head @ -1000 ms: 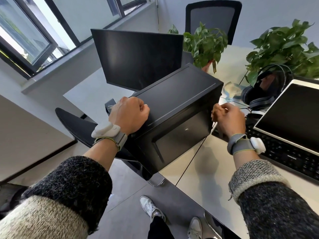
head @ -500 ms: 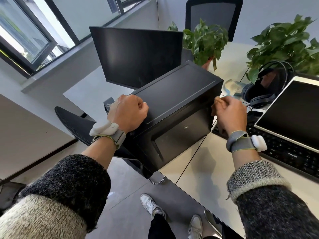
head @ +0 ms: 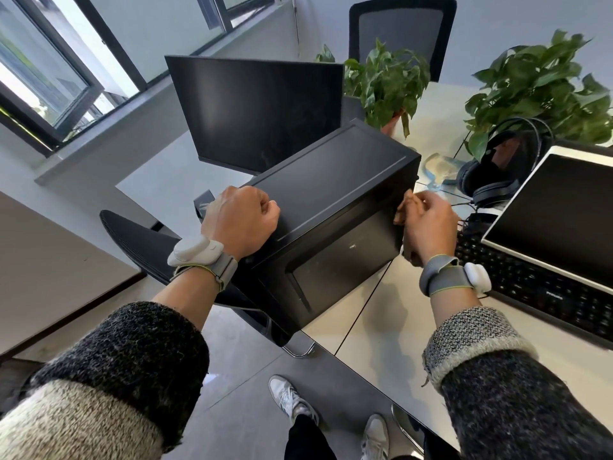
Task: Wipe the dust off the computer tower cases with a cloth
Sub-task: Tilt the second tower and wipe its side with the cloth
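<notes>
A black computer tower case [head: 331, 180] stands at the desk's near left corner, its top panel facing me. My left hand [head: 238, 220] is a closed fist resting on the top's near left edge, with nothing visible in it. My right hand [head: 431, 227] is at the case's right side, just below the top right edge. It pinches a small tan cloth [head: 403, 210] against that side. Most of the cloth is hidden behind my fingers.
A dark monitor [head: 258, 107] stands behind the case. Two potted plants [head: 388, 81] [head: 537, 88], headphones [head: 491, 180], a second screen [head: 557, 207] and a black keyboard [head: 530, 280] crowd the right of the desk [head: 381, 327]. A black chair [head: 139, 240] sits left.
My right hand has slid up and away along the case's right side with the cloth. My left fist has stayed on the top edge.
</notes>
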Action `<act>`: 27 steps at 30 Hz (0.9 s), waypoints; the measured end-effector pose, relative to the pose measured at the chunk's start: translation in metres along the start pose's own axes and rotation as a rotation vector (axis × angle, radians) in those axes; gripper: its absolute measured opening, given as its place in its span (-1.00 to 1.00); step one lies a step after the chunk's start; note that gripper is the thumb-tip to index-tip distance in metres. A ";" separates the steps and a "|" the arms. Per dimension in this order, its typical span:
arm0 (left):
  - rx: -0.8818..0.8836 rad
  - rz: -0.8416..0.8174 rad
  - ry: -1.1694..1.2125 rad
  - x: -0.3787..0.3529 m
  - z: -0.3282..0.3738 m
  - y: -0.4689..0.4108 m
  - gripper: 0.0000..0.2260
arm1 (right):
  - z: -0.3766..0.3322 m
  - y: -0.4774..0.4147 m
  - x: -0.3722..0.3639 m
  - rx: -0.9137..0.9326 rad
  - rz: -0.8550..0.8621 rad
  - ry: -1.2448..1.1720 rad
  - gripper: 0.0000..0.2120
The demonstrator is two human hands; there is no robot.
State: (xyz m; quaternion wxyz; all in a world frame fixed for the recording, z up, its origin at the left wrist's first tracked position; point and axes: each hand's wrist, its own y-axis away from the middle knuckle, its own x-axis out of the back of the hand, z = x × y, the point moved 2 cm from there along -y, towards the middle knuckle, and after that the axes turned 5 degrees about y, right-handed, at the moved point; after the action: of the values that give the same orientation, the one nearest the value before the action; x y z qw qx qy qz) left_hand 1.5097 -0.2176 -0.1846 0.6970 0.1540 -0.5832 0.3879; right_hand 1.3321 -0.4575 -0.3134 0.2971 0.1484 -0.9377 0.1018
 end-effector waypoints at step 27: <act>-0.001 0.009 0.007 0.000 -0.001 -0.001 -0.59 | 0.002 0.023 -0.015 -0.078 0.044 -0.082 -0.81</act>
State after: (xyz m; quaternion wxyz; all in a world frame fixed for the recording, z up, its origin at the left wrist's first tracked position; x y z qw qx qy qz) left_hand 1.5108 -0.2174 -0.1845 0.6972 0.1496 -0.5817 0.3914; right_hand 1.3348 -0.4329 -0.3261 0.2619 0.1199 -0.9554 0.0655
